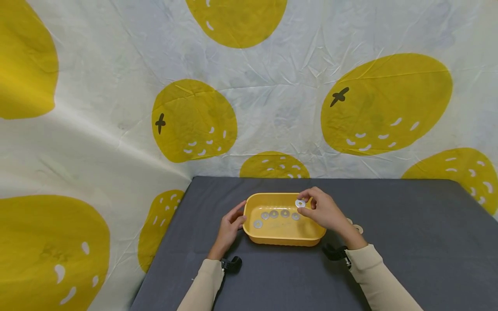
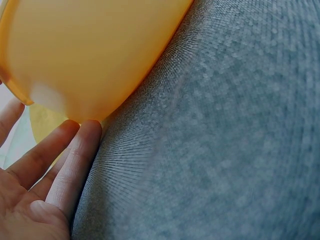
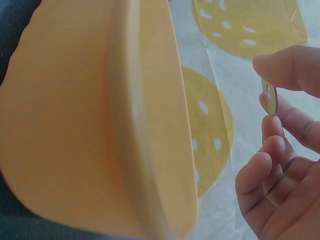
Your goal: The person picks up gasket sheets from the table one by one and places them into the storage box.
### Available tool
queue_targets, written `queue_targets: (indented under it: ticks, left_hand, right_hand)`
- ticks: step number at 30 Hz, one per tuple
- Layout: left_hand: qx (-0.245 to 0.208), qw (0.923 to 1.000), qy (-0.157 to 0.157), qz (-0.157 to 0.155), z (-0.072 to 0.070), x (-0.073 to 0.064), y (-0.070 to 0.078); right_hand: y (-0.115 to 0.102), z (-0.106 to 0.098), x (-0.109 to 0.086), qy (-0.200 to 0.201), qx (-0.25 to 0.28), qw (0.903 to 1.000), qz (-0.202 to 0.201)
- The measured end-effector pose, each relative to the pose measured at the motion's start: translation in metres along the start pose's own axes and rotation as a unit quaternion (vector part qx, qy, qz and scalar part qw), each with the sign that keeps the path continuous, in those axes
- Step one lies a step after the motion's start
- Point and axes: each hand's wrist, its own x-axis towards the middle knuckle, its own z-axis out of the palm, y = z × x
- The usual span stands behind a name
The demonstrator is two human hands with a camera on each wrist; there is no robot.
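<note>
A yellow plastic bin (image 1: pixel 285 242) stands on the table, with several silver washers (image 1: pixel 274 214) lying on its floor. Pinched between the thumb and fingers of my right hand (image 1: pixel 324 212) is one more washer (image 1: pixel 300 203), raised over the bin's right side. The right wrist view catches this washer (image 3: pixel 270 97) edge-on, its hole just visible, beside the bin's wall (image 3: pixel 60 125). My left hand (image 1: pixel 229 229) is at the bin's left end. In the left wrist view, straight fingers (image 2: pixel 75 170) touch the outer wall (image 2: pixel 100 55) low down, near the cloth.
Partly behind my right wrist, a few more washers (image 1: pixel 358 229) lie on the table to the right of the bin. Dark grey cloth (image 1: pixel 408 242) covers the table. A white curtain with yellow fruit prints (image 1: pixel 280 121) hangs along the back and left.
</note>
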Motion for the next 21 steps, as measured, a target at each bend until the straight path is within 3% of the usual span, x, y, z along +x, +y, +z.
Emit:
queue_targets:
  ticks: [21]
  left_hand:
    - [-0.008,0.9999,-0.003,0.014,0.0,0.001,-0.005]
  right_hand:
    - [-0.018,0.032,0.013,-0.034,0.049,0.9982,-0.007]
